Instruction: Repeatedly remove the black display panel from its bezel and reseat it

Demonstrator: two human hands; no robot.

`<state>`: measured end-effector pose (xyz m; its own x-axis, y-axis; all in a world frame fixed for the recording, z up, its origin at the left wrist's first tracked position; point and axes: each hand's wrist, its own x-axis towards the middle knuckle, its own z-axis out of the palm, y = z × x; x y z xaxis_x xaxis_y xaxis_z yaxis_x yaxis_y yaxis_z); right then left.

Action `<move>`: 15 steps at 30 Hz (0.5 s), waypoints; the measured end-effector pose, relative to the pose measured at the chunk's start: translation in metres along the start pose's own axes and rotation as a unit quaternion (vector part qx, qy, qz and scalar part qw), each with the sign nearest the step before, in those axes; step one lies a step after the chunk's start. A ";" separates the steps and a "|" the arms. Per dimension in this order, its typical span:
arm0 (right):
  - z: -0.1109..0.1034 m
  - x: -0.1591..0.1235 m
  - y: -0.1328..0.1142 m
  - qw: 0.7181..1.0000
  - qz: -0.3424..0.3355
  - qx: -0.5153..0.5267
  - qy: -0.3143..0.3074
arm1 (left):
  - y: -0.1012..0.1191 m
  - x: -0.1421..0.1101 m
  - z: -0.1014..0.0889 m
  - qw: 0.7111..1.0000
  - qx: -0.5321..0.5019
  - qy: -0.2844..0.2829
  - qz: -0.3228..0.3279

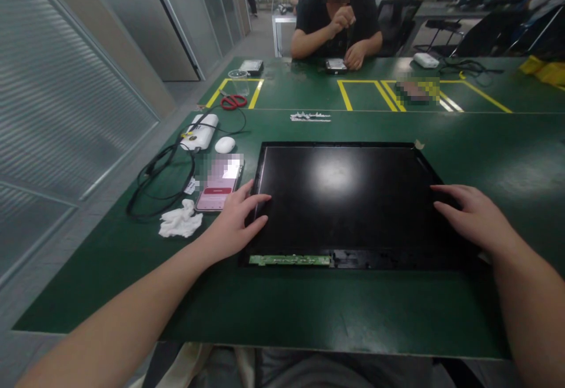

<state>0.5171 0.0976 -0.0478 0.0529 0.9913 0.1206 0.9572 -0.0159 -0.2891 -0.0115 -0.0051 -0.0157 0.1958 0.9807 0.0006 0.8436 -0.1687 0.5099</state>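
A black flat screen panel (353, 199) in a dark frame lies on the green table in front of me. A narrow green circuit board (289, 260) sits along the left part of its lower edge. My left hand (241, 217) grips the panel's left side, thumb and forefinger over the border. At the opposite side, my right hand (472, 214) grips the right edge, with thumb and forefinger tips on the border. Fingers beyond the edges are partly hidden on both hands. A small piece of tape (419, 145) sticks up at the far right corner.
Left of the panel are a phone (216, 194), crumpled tissue (180, 219), a white oval case (225, 145), a white power bank (200, 132) with black cables, and red scissors (233, 102). White strips (310, 117) lie beyond the panel. A person (338, 23) sits opposite, handling a hard drive (336, 66).
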 end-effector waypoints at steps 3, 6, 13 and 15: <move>0.002 0.001 0.002 1.000 0.000 0.001 0.003 | -0.002 -0.002 0.002 1.000 -0.001 0.011 0.008; 0.002 0.001 0.003 1.000 0.006 0.008 0.000 | -0.002 -0.004 0.002 1.000 -0.013 0.021 0.004; -0.001 0.002 -0.002 1.000 0.012 0.026 -0.003 | -0.002 -0.002 -0.003 0.999 -0.031 0.015 -0.016; -0.001 0.002 -0.002 1.000 0.000 0.028 0.000 | -0.004 -0.001 -0.003 0.999 -0.026 0.020 -0.010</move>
<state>0.5155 0.0995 -0.0459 0.0535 0.9913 0.1199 0.9394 -0.0093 -0.3428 -0.0167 -0.0055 -0.0153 0.1580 0.9872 0.0236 0.8193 -0.1444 0.5549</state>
